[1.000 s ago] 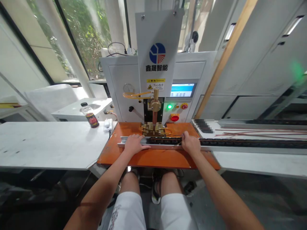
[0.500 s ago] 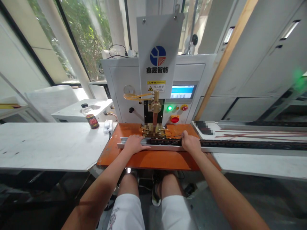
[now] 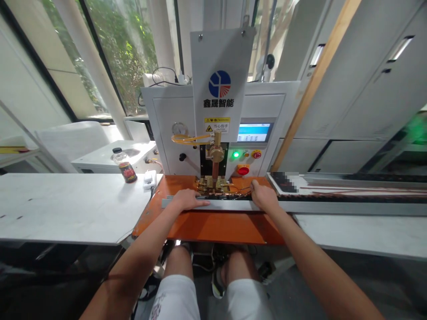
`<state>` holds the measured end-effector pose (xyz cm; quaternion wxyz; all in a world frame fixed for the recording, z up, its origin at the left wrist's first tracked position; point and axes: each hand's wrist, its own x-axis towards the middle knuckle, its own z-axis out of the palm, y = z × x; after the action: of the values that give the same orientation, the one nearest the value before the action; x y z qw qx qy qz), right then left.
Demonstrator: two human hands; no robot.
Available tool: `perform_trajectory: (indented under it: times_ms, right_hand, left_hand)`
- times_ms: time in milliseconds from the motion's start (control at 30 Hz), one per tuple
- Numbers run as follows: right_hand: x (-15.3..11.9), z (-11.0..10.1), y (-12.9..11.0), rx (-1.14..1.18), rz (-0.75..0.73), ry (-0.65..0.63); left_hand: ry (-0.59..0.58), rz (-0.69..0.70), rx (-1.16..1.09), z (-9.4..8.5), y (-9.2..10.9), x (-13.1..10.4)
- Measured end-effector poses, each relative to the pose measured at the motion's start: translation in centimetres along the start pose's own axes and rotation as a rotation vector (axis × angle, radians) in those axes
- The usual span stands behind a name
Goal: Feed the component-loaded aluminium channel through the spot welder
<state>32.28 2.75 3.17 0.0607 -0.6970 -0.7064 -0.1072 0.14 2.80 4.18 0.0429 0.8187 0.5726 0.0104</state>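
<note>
A long silver metal rail (image 3: 230, 205) with a dark inner channel lies across the orange work plate, under the brass electrode head (image 3: 216, 155) of a welding machine. My left hand (image 3: 185, 201) is closed over the rail near its left end, thumb stretched along the front face. Farther right, my right hand (image 3: 264, 196) rests against the rail with its fingers pinched. A thin strip (image 3: 245, 189) runs leftward from those fingertips toward the brass clamp parts (image 3: 213, 184). The contact under the electrode is too small to make out.
The machine's lit screen (image 3: 253, 132) and red knob (image 3: 243, 170) are behind my right hand. Thin copper-coloured rods (image 3: 350, 191) and another rail (image 3: 360, 178) lie at right. A bottle (image 3: 125, 166) and white power strip (image 3: 150, 179) stand on the left table.
The rail has moved slightly toward the machine and appears tipped, so its front face shows more and its dark channel less. Both hands keep their places on it.
</note>
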Motion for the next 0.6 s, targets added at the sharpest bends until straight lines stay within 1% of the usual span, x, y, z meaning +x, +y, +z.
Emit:
perform_trajectory:
  times_ms: [100,233,300,400,500,533,600]
  right_hand:
    - [-0.4,0.3,-1.0,-0.002,-0.002,0.068]
    - [-0.7,0.5,-2.3,0.01,-0.054,0.048]
    - [-0.6,0.3,-2.7,0.001,-0.049,0.034]
    - [-0.3,0.0,-2.8,-0.007,-0.018,0.001]
    - [0.2,-0.2,-2.8,0.01,-0.011,-0.024]
    - [0.3,-0.2,-2.7,0.015,-0.012,-0.03]
    - [0.5,-0.2,-2.7,0.019,-0.01,-0.038]
  left_hand:
    - [-0.03,0.004,-0.015,-0.2,-0.1,0.3]
    - [-0.012,0.035,-0.025,-0.3,-0.5,0.7]
    - [0.01,0.06,-0.012,-0.2,-0.6,0.8]
    - [0.068,0.072,0.028,0.2,-0.5,0.7]
    - [0.15,-0.007,0.078,1.1,0.0,-0.2]
    - [0.182,-0.014,0.086,1.5,0.2,-0.6]
    - [0.253,0.016,0.107,2.2,0.4,-1.4]
